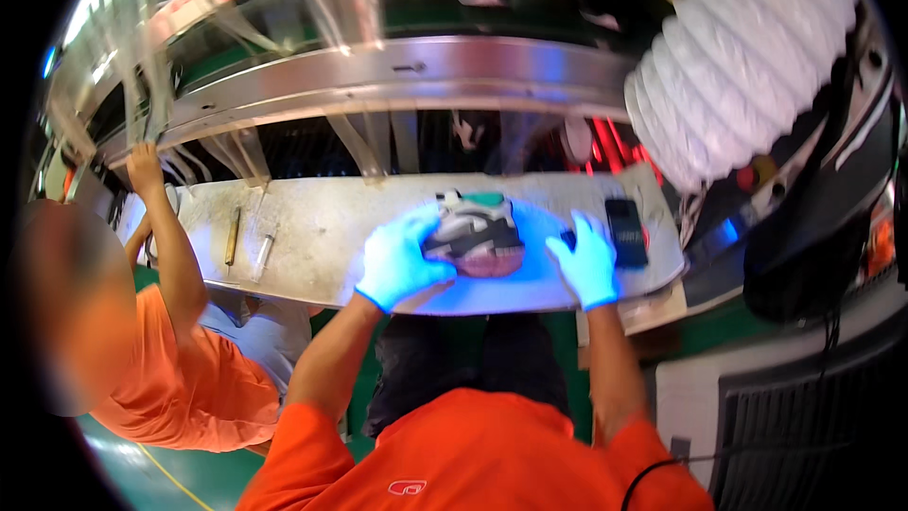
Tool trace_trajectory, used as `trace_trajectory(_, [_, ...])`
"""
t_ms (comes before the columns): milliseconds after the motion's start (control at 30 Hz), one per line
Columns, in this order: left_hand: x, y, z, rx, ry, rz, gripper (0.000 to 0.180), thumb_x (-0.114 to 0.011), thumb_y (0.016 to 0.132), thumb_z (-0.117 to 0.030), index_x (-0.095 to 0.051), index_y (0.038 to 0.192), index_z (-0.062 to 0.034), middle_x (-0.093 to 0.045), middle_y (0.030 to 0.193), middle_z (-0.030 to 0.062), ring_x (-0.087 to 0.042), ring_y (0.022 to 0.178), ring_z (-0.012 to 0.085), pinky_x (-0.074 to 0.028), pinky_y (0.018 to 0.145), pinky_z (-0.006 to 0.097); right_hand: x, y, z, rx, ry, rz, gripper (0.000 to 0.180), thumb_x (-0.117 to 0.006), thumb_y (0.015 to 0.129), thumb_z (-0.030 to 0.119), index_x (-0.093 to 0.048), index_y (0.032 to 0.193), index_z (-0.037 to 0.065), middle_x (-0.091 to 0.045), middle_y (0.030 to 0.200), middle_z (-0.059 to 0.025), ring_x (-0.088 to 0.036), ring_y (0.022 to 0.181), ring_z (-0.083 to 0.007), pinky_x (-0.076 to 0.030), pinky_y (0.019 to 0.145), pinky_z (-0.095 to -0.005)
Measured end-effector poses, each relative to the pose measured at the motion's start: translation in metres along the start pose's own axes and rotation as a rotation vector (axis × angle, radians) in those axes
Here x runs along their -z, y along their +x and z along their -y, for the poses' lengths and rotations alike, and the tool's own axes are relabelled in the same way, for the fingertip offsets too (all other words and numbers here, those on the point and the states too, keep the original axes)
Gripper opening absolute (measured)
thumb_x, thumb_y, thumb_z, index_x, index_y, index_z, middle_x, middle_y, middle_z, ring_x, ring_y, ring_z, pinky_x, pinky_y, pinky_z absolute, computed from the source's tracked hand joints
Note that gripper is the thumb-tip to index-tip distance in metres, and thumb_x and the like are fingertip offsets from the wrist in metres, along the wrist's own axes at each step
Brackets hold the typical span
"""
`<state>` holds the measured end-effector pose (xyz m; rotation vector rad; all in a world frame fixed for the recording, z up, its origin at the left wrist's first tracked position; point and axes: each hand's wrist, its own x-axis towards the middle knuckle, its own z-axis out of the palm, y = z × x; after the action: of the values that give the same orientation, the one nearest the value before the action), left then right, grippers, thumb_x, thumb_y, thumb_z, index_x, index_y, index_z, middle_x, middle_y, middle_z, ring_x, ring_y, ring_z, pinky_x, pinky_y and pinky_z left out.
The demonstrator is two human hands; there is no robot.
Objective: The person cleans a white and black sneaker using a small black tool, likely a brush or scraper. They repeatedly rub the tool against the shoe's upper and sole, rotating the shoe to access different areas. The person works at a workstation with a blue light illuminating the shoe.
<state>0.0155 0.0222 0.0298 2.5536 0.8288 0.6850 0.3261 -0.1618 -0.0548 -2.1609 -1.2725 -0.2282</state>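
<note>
A grey, black and white sneaker (478, 235) with a teal patch at its far end rests on the pale worktable (331, 218) in front of me. My left hand (405, 258), in a glove that glows blue-white under the light, grips the shoe's left side with thumb and fingers. To the right of the shoe, and apart from it, my gloved right hand (588, 263) is over the table. Between its thumb and fingers sits a small black object (567, 238), too small to name. Just beyond that hand lies a dark phone-like rectangle (626, 233).
A yellow-handled tool (233, 237) and a clear slim tube (265, 254) lie on the table's left part. Beyond runs a metal conveyor frame (407, 76) with hanging clear strips. A white ribbed duct (738, 66) hangs at the right. A co-worker in orange (189, 378) reaches up at left.
</note>
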Motion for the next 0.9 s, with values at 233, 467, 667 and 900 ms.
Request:
trace_trajectory(233, [-0.014,-0.055,0.023,-0.331,0.024,-0.245,0.081,-0.102,0.065,-0.04,-0.076,0.133,-0.005,-0.077,0.131,0.0182,-0.074,0.115,0.0437,-0.059,0.1,0.051,-0.03,-0.057,0.097,-0.523,1.76,0.5,0.07,-0.077,0.096,0.004,-0.053,0.161,-0.003,-0.068,0.15,-0.0138,-0.068,0.135,-0.0292,-0.056,0.117,-0.0452])
trace_trajectory(467, [-0.007,-0.06,0.071,0.09,-0.7,-0.455,0.095,-0.091,0.087,-0.041,-0.054,0.162,0.0046,-0.065,0.155,0.0268,-0.064,0.144,0.0364,-0.049,0.123,0.046,-0.031,-0.066,0.084,-0.726,1.955,0.377,0.064,-0.075,0.099,0.008,-0.057,0.159,-0.002,-0.066,0.157,-0.0189,-0.067,0.14,-0.0374,-0.055,0.121,-0.057])
trace_trajectory(667, [-0.049,-0.057,0.086,0.427,-0.315,-0.312,0.06,-0.09,0.087,-0.034,-0.076,0.137,-0.0037,-0.078,0.129,0.0184,-0.077,0.116,0.0353,-0.062,0.103,0.046,0.058,0.015,0.127,-0.244,1.631,-0.363,0.037,-0.075,0.099,0.013,-0.069,0.134,0.007,-0.071,0.121,-0.0052,-0.071,0.113,-0.0267,-0.06,0.1,-0.0486])
trace_trajectory(900, [-0.043,-0.059,0.091,0.274,0.019,-0.191,0.046,-0.088,0.086,-0.043,-0.083,0.116,-0.0095,-0.079,0.126,0.0132,-0.072,0.116,0.0381,-0.056,0.104,0.051,0.158,0.3,0.271,0.285,0.754,-0.946,0.07,-0.088,0.098,0.029,-0.058,0.152,-0.004,-0.07,0.138,-0.0142,-0.066,0.121,-0.0232,-0.053,0.112,-0.0425])
